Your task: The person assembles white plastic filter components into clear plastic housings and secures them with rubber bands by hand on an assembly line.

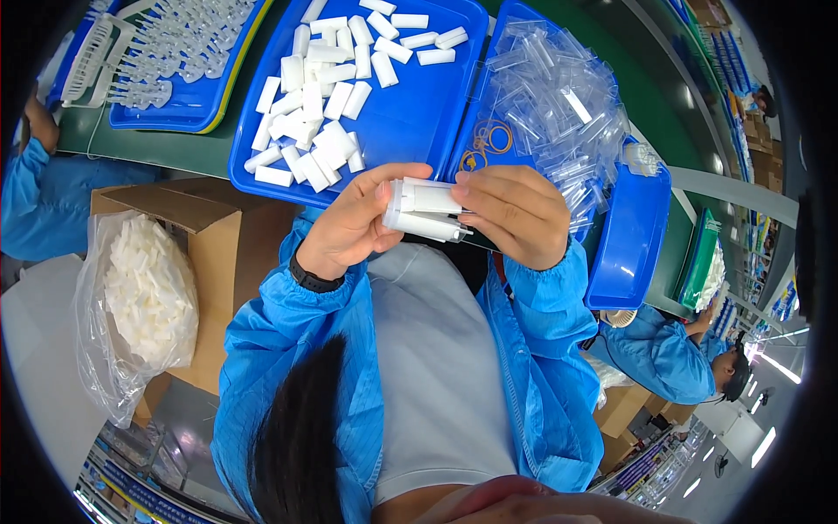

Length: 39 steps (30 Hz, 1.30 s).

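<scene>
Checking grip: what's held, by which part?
A clear plastic bundle with white oblong pieces: left hand at its left end, right hand at its right.

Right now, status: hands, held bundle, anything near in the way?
Left hand and right hand gripping opposite ends. White-and-clear plastic bundle held between them. Nearest beyond: blue tray, loose white pieces in it.
</scene>
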Each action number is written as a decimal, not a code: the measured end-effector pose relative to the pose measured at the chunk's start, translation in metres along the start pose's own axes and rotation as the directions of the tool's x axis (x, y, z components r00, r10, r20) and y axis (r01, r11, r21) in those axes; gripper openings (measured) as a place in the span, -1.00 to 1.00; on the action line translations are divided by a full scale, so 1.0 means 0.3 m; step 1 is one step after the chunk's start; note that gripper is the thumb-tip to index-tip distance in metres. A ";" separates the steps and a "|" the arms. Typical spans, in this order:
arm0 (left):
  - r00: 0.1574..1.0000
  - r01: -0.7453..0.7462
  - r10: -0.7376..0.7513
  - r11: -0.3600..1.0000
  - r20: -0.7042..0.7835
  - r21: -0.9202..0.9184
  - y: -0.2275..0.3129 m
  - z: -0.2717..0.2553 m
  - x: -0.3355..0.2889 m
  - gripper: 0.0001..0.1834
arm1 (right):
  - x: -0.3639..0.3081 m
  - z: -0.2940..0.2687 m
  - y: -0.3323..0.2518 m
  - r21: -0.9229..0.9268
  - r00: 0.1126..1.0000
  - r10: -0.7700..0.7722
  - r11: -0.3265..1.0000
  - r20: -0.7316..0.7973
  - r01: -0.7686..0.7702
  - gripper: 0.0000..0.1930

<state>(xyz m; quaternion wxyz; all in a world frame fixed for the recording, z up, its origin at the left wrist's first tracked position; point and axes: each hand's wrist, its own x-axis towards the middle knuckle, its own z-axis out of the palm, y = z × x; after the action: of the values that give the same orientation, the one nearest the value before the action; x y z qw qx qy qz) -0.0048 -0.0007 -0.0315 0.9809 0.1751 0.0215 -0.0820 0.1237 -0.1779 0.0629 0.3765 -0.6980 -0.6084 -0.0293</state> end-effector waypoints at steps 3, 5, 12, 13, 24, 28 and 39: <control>0.976 0.088 -0.055 0.984 0.212 -0.152 -0.010 -0.014 0.002 -0.47 | 0.002 0.029 -0.006 0.036 0.999 -0.045 0.998 -0.019 0.046 -0.69; 0.995 0.047 -0.039 0.994 0.087 -0.099 0.002 0.026 -0.008 -0.46 | -0.006 0.033 0.002 0.042 0.999 -0.033 0.999 0.001 0.033 -0.65; 0.997 -0.016 0.008 0.995 0.075 0.101 0.034 0.036 0.004 -0.53 | -0.048 -0.017 0.052 0.389 0.985 0.151 0.905 0.085 -0.172 -0.76; 0.993 0.007 -0.020 0.994 0.114 0.112 0.040 0.024 -0.001 -0.58 | -0.056 -0.031 0.061 0.384 0.971 0.215 0.892 0.103 -0.238 -0.75; 1.000 0.022 -0.028 0.904 0.010 0.427 0.064 0.076 0.002 -0.55 | -0.105 0.020 0.162 -0.663 0.739 0.662 0.499 -0.124 -0.558 -0.57; 0.998 0.059 -0.054 0.918 -0.024 0.391 0.070 0.078 0.005 -0.51 | -0.108 0.032 0.185 -0.732 0.721 0.685 0.440 -0.101 -0.520 -0.59; 1.000 0.005 0.004 0.923 -0.023 0.384 0.073 0.097 -0.002 -0.46 | -0.102 0.014 0.172 -0.719 0.707 0.703 0.452 -0.077 -0.527 -0.76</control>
<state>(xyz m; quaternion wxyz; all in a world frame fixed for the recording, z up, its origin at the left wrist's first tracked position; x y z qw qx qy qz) -0.0013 0.0095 0.0033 0.9272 0.3649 0.0163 -0.0829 0.1591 -0.1996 0.0193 -0.0047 -0.9557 -0.2923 -0.0348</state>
